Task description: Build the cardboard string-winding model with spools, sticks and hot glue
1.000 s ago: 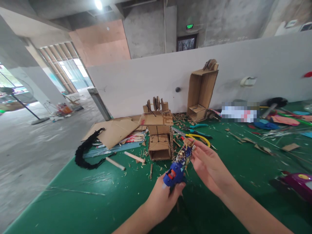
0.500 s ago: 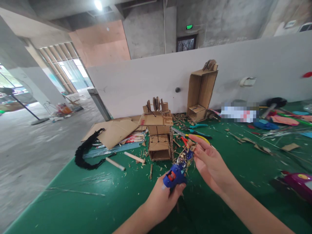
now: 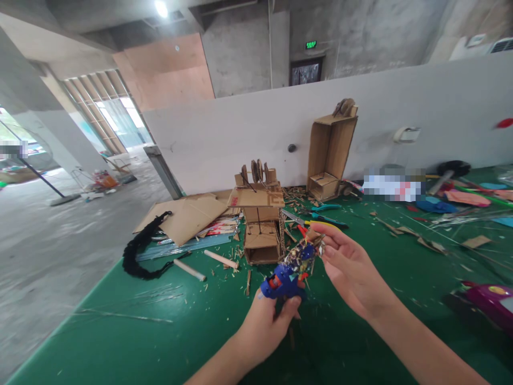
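My left hand [image 3: 269,326] is wrapped round the handle of a blue glue gun [image 3: 282,282], whose front is covered with cardboard bits and strands. Close to the gun's front end, my right hand [image 3: 350,270] pinches a small brown cardboard scrap [image 3: 315,239]. Just behind the gun, a cardboard structure [image 3: 262,238] with round discs on top stands upright on the green table [image 3: 160,342]. Yellow-and-red handled scissors [image 3: 296,218] lie partly hidden behind my right fingers.
A taller cardboard box [image 3: 334,149] stands by the white partition [image 3: 240,128]. Teal pliers [image 3: 326,214] lie before it. At left are a black fuzzy strip [image 3: 138,254], cardboard sheets [image 3: 192,214] and two pale sticks [image 3: 221,259]. A purple object [image 3: 491,302] sits at right.
The glue gun has shifted slightly left and tilted flatter in my left hand. My right fingers have turned a little, still pinching the scrap by its front end.
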Available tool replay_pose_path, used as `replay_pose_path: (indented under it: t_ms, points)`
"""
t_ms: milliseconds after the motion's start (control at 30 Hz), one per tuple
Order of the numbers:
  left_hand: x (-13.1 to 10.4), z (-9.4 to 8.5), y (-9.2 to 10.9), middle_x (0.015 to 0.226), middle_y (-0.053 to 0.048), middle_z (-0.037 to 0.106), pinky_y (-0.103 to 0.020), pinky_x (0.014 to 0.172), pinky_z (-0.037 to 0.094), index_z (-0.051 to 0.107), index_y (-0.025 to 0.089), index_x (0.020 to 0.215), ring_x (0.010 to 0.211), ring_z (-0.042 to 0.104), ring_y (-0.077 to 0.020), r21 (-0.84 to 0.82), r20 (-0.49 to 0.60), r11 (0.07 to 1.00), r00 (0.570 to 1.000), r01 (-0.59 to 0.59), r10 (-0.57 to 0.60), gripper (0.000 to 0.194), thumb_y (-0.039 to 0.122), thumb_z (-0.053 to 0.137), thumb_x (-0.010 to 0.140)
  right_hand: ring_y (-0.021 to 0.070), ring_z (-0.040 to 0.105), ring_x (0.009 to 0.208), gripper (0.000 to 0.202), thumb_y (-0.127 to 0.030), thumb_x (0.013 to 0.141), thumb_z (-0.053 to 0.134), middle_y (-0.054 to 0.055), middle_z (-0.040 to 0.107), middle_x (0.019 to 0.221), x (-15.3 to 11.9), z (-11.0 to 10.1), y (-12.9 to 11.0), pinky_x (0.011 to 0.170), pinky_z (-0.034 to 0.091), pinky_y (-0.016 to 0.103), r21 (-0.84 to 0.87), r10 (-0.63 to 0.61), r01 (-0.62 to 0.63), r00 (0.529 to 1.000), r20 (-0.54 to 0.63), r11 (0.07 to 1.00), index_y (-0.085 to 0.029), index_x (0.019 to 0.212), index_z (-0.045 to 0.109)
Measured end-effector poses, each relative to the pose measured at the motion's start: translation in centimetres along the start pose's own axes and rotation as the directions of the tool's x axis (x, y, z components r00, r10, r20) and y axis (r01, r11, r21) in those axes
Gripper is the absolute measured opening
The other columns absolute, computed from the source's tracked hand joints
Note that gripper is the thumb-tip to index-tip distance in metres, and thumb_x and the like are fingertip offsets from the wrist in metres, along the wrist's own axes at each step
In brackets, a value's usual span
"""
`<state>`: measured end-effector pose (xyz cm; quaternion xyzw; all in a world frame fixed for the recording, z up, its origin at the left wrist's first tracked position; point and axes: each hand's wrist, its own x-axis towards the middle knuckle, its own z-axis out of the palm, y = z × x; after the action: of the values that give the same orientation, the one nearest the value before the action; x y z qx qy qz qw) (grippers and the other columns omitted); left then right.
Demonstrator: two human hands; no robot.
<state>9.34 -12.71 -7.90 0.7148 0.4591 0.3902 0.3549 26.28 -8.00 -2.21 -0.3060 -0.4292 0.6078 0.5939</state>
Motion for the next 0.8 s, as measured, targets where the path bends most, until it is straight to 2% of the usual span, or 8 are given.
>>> replay_pose_path:
  t_ms: [300, 400, 500, 667, 800]
  points:
    - [0.2, 0.1, 0.0, 0.088, -0.007, 0.063, -0.026, 0.069, 0.051, 0.060, 0.015, 0.106, 0.068, 0.059, -0.0140, -0.040, 0.023, 0.999, 1.000, -0.011, 0.012, 0.027, 0.030, 0.044, 0.091, 0.0166, 0.063, 0.084, 0.039, -0.032, 0.060, 0.081, 0.000, 0.071, 0.085, 0.4, -0.1, 0.2, 0.083, 0.048, 0.032, 0.024, -0.040, 0.042, 0.996, -0.075, 0.999, -0.030, 0.097, 0.070]
    - [0.3, 0.1, -0.2, 0.084, -0.006, 0.063, -0.026, 0.069, 0.050, 0.060, 0.015, 0.106, 0.067, 0.059, -0.0137, -0.039, 0.034, 0.999, 0.999, 0.005, -0.004, 0.027, 0.030, 0.044, 0.091, 0.0162, 0.063, 0.082, 0.038, -0.033, 0.058, 0.081, 0.000, 0.071, 0.083, 0.5, -0.2, 0.0, 0.084, 0.048, 0.032, 0.011, -0.060, 0.061, 0.993, -0.102, 0.998, -0.029, 0.095, 0.071]
    - [0.2, 0.2, -0.3, 0.079, -0.005, 0.062, -0.026, 0.067, 0.050, 0.060, 0.015, 0.105, 0.066, 0.060, -0.0139, -0.036, 0.036, 0.999, 0.999, 0.015, -0.014, 0.027, 0.031, 0.043, 0.092, 0.0142, 0.062, 0.080, 0.037, -0.034, 0.057, 0.082, -0.002, 0.071, 0.082, 0.5, -0.2, 0.0, 0.083, 0.047, 0.029, 0.009, -0.065, 0.066, 0.992, -0.113, 0.998, -0.029, 0.093, 0.072]
    - [0.0, 0.1, -0.3, 0.086, -0.006, 0.062, -0.027, 0.069, 0.050, 0.059, 0.015, 0.106, 0.066, 0.060, -0.0130, -0.061, 0.039, 0.998, 0.999, 0.011, -0.008, 0.027, 0.031, 0.044, 0.091, 0.0116, 0.061, 0.076, 0.037, -0.034, 0.057, 0.082, -0.003, 0.070, 0.077, 0.5, -0.2, -0.2, 0.079, 0.047, 0.026, 0.013, -0.071, 0.073, 0.989, -0.129, 0.997, -0.030, 0.093, 0.071]
    - [0.1, 0.1, -0.1, 0.088, -0.007, 0.061, -0.027, 0.065, 0.051, 0.058, 0.014, 0.107, 0.063, 0.060, -0.0125, -0.122, 0.050, 0.991, 0.998, 0.052, -0.046, 0.029, 0.034, 0.043, 0.092, 0.0115, 0.060, 0.079, 0.033, -0.037, 0.057, 0.082, -0.004, 0.068, 0.078, 1.2, -1.2, -1.2, 0.074, 0.047, 0.024, 0.014, -0.162, 0.168, 0.969, -0.188, 0.986, -0.031, 0.088, 0.072]
